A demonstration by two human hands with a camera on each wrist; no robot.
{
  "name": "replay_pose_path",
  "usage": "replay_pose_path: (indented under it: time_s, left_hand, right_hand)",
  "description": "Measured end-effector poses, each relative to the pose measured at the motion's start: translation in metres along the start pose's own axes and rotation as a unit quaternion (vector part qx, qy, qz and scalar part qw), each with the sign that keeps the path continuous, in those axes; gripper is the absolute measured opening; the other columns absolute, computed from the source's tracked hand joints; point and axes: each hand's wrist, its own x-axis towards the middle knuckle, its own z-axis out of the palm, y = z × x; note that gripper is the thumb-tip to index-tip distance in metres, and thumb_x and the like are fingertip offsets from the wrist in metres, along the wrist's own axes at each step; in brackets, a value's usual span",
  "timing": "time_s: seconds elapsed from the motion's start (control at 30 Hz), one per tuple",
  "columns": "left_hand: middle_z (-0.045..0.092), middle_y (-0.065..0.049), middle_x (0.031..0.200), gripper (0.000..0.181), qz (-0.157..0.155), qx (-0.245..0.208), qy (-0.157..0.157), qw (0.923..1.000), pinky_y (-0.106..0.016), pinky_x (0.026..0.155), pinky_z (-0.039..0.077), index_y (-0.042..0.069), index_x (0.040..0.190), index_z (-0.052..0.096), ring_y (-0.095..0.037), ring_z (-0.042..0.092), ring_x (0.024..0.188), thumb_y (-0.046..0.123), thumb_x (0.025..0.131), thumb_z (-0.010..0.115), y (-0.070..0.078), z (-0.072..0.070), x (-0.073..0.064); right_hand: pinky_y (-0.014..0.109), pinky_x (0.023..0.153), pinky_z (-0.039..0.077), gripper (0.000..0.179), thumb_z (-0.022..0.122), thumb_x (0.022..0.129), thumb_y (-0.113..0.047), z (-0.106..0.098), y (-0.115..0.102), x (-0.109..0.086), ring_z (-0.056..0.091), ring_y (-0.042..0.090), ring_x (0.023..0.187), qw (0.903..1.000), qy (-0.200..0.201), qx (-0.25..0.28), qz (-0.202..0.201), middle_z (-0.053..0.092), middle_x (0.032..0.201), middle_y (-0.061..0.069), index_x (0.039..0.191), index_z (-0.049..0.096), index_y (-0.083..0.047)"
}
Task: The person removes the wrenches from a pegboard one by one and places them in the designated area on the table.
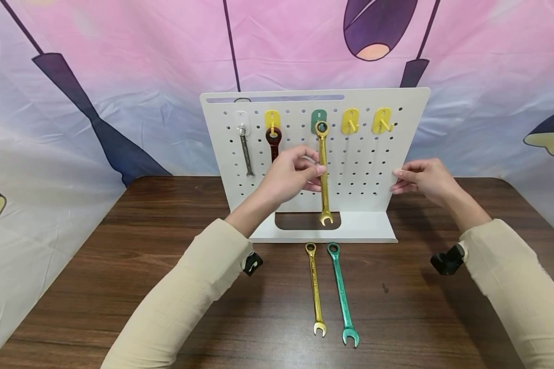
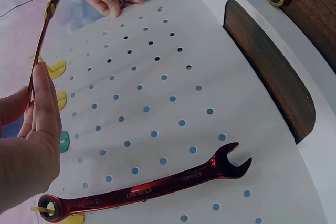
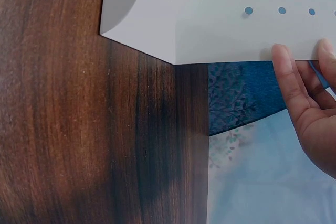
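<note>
My left hand (image 1: 292, 177) pinches a gold combination wrench (image 1: 323, 159) by its shank, ring end up and open end down. The ring overlaps the green hook (image 1: 319, 115) on the white pegboard (image 1: 364, 171); whether it is on the hook I cannot tell. In the left wrist view the gold wrench (image 2: 41, 40) stands away from the board, its ring end hidden. At the board's right edge, my right hand (image 1: 427, 179) holds it between thumb and fingers. A dark red wrench (image 2: 142, 188) hangs from a yellow hook, and a small silver wrench (image 1: 246, 154) hangs left of it.
Two yellow hooks (image 1: 350, 121) right of the green one hold nothing. A smaller gold wrench (image 1: 316, 287) and a green wrench (image 1: 342, 292) lie on the wooden table (image 1: 175, 246) before the board's base. A printed cloth (image 1: 166, 123) hangs behind.
</note>
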Motion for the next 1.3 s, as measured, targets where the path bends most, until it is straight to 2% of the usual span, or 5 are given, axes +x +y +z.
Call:
replay_pose_path:
  time_s: [0.13, 0.33, 0.43, 0.9, 1.3]
  left_hand:
    - [0.062, -0.016, 0.084, 0.013, -0.001, -0.002, -0.001, 1.0, -0.029, 0.066, 0.058, -0.002, 0.098, 0.053, -0.022, 0.062, 0.071, 0.002, 0.088, 0.059, 0.003, 0.001, 0.0]
    - [0.062, -0.016, 0.084, 0.013, -0.002, -0.004, 0.0, 1.0, -0.029, 0.066, 0.058, -0.002, 0.098, 0.053, -0.022, 0.062, 0.071, 0.002, 0.088, 0.059, 0.007, 0.001, -0.002]
    - [0.062, -0.016, 0.083, 0.013, -0.004, -0.005, -0.002, 1.0, -0.032, 0.068, 0.058, -0.002, 0.098, 0.053, -0.021, 0.061, 0.07, 0.002, 0.088, 0.059, 0.007, 0.001, -0.003]
    - [0.063, -0.017, 0.086, 0.013, -0.006, 0.004, -0.011, 0.9999, -0.032, 0.068, 0.058, -0.002, 0.098, 0.052, -0.022, 0.061, 0.07, 0.001, 0.088, 0.059, 0.004, 0.001, -0.01]
    - [0.06, -0.016, 0.086, 0.012, -0.028, -0.01, -0.008, 0.9995, -0.033, 0.067, 0.058, -0.003, 0.097, 0.052, -0.021, 0.062, 0.07, -0.002, 0.087, 0.058, -0.011, 0.0, -0.01]
  right_hand:
    - [0.042, 0.075, 0.055, 0.033, 0.068, 0.082, -0.026, -0.01, 0.017, 0.011, 0.066, 0.031, 0.081, 0.9999, -0.003, 0.009, 0.005, 0.067, 0.093, 0.015, 0.097, 0.064, 0.003]
    - [0.041, 0.073, 0.056, 0.02, 0.061, 0.087, -0.013, 0.021, -0.039, -0.028, 0.067, 0.024, 0.071, 0.9999, 0.007, 0.003, 0.007, 0.067, 0.081, 0.01, 0.089, 0.063, 0.007]
    - [0.04, 0.074, 0.056, 0.018, 0.059, 0.088, -0.011, 0.028, -0.053, -0.037, 0.066, 0.02, 0.068, 0.9997, 0.016, 0.002, 0.017, 0.067, 0.078, 0.006, 0.087, 0.063, 0.006]
    - [0.043, 0.076, 0.055, 0.019, 0.06, 0.089, -0.014, 0.029, -0.053, -0.038, 0.067, 0.02, 0.069, 0.9997, 0.02, -0.01, 0.013, 0.067, 0.079, 0.006, 0.088, 0.064, 0.005]
    - [0.047, 0.079, 0.053, 0.023, 0.06, 0.088, -0.015, 0.03, -0.053, -0.037, 0.067, 0.021, 0.071, 0.9995, 0.024, -0.016, 0.013, 0.067, 0.079, 0.006, 0.091, 0.062, 0.007]
